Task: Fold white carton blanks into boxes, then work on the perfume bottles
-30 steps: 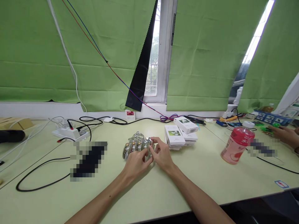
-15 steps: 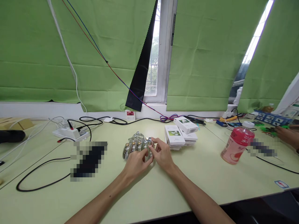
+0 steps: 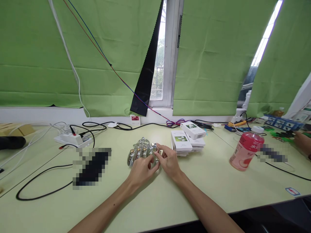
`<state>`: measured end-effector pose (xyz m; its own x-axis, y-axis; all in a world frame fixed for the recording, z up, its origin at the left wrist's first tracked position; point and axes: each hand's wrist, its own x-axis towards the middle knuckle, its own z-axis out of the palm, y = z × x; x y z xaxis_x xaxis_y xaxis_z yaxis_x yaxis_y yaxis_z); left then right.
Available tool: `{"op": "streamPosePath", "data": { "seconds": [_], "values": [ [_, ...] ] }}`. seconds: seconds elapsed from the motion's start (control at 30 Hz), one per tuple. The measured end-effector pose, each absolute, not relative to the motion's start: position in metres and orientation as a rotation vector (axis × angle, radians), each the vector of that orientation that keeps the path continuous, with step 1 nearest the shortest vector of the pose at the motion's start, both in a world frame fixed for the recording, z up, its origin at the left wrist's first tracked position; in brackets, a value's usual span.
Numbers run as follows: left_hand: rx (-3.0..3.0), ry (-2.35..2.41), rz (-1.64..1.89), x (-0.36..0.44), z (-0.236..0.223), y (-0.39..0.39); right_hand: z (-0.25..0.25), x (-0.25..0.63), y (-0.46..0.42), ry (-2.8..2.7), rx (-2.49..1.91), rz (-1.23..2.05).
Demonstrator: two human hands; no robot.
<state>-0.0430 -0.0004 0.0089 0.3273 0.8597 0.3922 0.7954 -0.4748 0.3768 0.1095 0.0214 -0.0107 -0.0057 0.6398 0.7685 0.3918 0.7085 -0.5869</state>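
A shiny silver object (image 3: 138, 152) stands on the table in front of me, made up of a row of rounded, curved segments with small gold-coloured tips; its exact kind is unclear. My left hand (image 3: 141, 169) covers its near right side, fingers bent and closed against it. At its right end, my right hand (image 3: 168, 160) has thumb and index finger pinched around the upper part of the last segment. The fingers of both hands almost meet there, and they hide the object's lower right part.
White boxes (image 3: 181, 142) are stacked just right of my hands. Farther right stands a pink drink bottle (image 3: 246, 149). To the left lie a blurred-out dark item (image 3: 93, 166), a black cable (image 3: 19, 191) and a power strip (image 3: 73, 139). Another person's hand (image 3: 302, 140) is at the far right.
My hands keep nearly the same grip on the silver object. The view has shifted very slightly. At the far right, the other person's hand has moved a little to the right.
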Motion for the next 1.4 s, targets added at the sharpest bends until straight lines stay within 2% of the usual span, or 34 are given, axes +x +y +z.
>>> {"op": "streamPosePath", "data": {
  "seconds": [1.4],
  "values": [
    [2.441, 1.524, 0.851, -0.044, 0.007, 0.002, -0.002, 0.108, 0.013, -1.629, -0.945, 0.308]
  ]
}}
